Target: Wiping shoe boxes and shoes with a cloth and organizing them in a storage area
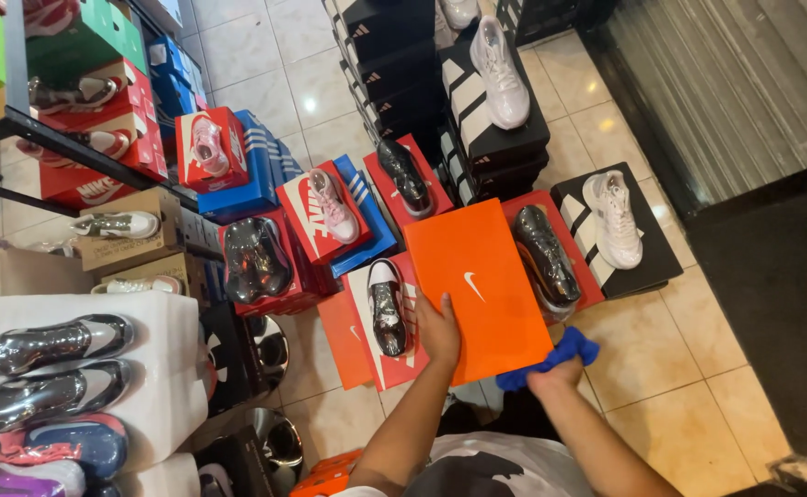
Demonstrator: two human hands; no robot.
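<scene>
My left hand (437, 331) grips the near left edge of a plain orange shoebox (479, 285), which I hold tilted above the stacked boxes. At the box's near right corner my right hand (555, 373) is closed around a blue cloth (551, 357). Just left of the orange box a black and white shoe (387, 306) rests on a red and white box. To its right a wrapped dark shoe (545, 255) lies on a red box.
Stacks of red, blue and black shoeboxes with single shoes on top cover the tiled floor ahead. A white shelf (168, 387) at the left carries several wrapped shoes. A metal rack (63, 143) holds more boxes. A dark mat (772, 285) lies at the right.
</scene>
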